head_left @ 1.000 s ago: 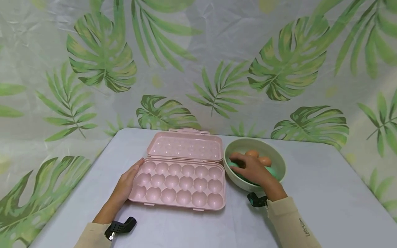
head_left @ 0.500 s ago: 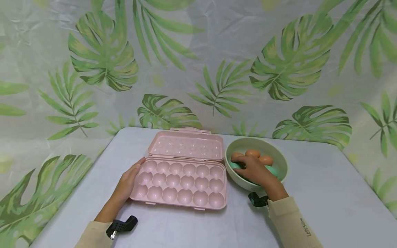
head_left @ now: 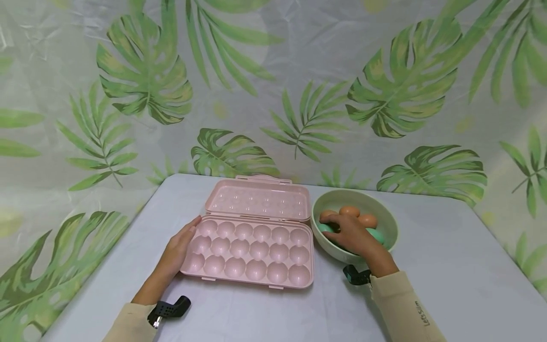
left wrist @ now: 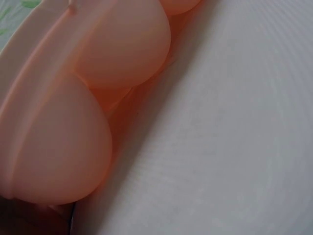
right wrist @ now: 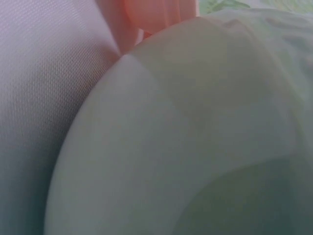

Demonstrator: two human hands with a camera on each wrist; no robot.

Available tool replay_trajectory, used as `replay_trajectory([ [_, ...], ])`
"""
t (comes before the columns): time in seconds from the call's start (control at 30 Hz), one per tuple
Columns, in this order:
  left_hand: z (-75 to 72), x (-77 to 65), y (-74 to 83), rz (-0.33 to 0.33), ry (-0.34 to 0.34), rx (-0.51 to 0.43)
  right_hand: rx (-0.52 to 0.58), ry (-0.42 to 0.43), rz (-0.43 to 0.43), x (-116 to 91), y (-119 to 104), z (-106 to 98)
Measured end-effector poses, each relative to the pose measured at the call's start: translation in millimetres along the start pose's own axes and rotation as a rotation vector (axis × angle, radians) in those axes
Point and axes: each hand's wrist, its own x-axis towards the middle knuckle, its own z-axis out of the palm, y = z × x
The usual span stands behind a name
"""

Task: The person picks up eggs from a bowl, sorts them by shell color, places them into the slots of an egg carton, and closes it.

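A pink egg box (head_left: 252, 284) lies with its lid (head_left: 259, 199) folded back, its rows of round cups holding nothing. My left hand (head_left: 178, 247) rests along the box's left side, fingers extended. Seen from the side in the left wrist view, the box's rounded cups (left wrist: 58, 147) stand on the cloth. My right hand (head_left: 352, 233) reaches into a pale green bowl (head_left: 386, 221), thumb and index finger curved about a green egg (head_left: 325, 228). Brown eggs (head_left: 349, 211) and another green egg (head_left: 376, 234) lie around it; the hand hides part of the bowl's contents.
A white cloth (head_left: 444, 266) covers the table. The bowl stands close against the box's right side, and the right wrist view is filled by its outer wall (right wrist: 161, 147). Behind the table hangs a leaf-print curtain (head_left: 273, 95).
The whole head view has shifted slightly. My right fingers have drawn back a little, showing more of the brown egg at the left; the left hand stays at the box's side.
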Motion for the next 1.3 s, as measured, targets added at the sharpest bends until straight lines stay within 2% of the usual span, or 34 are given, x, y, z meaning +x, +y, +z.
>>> replay_trajectory([
  [0.37,-1.6,0.4,-0.2,0.041,0.008,-0.001,-0.013,0.028,-0.008,0.0,0.6,-0.2],
  [0.9,-2.0,3.2,-4.8,0.038,0.005,-0.013,-0.014,0.049,0.021,0.1,0.8,-0.4],
  [1.3,-3.4,0.6,-1.8,-0.004,-0.010,-0.101,0.119,0.067,0.069,0.5,-2.0,-2.2],
])
